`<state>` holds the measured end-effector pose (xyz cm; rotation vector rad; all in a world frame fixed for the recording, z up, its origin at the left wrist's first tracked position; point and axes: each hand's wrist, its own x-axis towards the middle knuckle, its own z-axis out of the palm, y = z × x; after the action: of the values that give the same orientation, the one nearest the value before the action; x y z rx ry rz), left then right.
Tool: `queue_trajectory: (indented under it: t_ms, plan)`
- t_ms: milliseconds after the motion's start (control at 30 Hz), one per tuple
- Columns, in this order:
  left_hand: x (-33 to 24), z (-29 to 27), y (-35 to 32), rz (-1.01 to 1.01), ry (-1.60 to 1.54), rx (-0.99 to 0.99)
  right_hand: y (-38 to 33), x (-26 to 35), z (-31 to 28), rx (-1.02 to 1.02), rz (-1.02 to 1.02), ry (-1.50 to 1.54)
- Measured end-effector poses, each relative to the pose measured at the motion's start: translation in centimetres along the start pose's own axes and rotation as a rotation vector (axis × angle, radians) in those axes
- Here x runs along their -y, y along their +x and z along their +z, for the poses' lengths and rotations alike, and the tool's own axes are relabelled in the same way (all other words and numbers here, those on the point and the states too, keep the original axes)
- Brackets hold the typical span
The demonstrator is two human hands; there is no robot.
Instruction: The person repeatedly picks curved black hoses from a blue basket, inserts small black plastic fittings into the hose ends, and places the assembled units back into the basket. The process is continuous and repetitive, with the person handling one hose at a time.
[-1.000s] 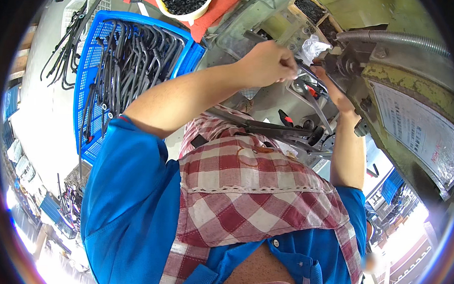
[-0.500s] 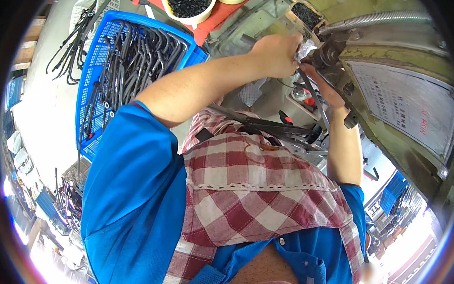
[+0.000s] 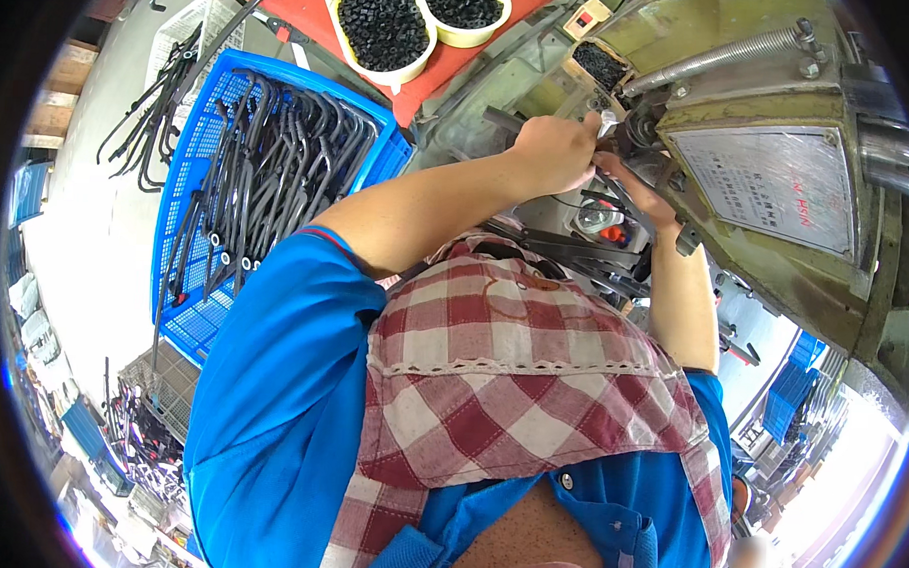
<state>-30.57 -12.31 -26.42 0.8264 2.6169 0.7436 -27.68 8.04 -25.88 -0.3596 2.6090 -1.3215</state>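
Observation:
Both of my hands are together at the working head [image 3: 637,130] of a green machine, at the upper right of the middle. My left hand [image 3: 557,155] is closed, its fingertips beside a shiny metal piece [image 3: 607,123]; what lies inside the fingers is hidden. My right hand [image 3: 646,194] is closed around a dark metal bar [image 3: 626,180] that slants up toward the machine head. The bar's upper end is hidden by the fingers. Below the hands, more dark bars [image 3: 576,250] lie in front of my checked apron.
A blue basket [image 3: 173,189] full of bent black bars stands at left. Yellow tubs [image 3: 394,80] of small black parts sit on a red cloth [image 3: 529,14]. By the machine is a wooden box [image 3: 574,68] of small dark parts. The machine body [image 3: 776,265] fills the right.
The view has shifted, so the basket and tubs appear lower and more of the machine shows. Both hands stay together at the machine head, with the left fingers slightly changed in pose.

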Motion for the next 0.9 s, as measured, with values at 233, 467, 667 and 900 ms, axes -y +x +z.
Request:
queue_trajectory:
  t_ms: [233, 467, 667, 900]
  plan:
    - [4.3, 4.4, -8.4, 0.254, -0.214, -0.065, 1.1, 2.1, 2.2, 0.001, 0.154, 0.116]
    - [5.3, 7.7, -10.3, 0.098, -0.494, 0.342, 0.7, 2.9, 2.4, -0.081, 0.154, -0.030]
    - [3.8, 7.0, -9.6, 0.016, -0.542, 0.498, -0.6, -2.8, 4.3, -0.180, 0.122, 0.531]
    - [2.3, 4.1, -8.7, -0.246, -0.937, 0.239, -2.1, 1.7, 4.7, -0.342, -0.219, -0.525]
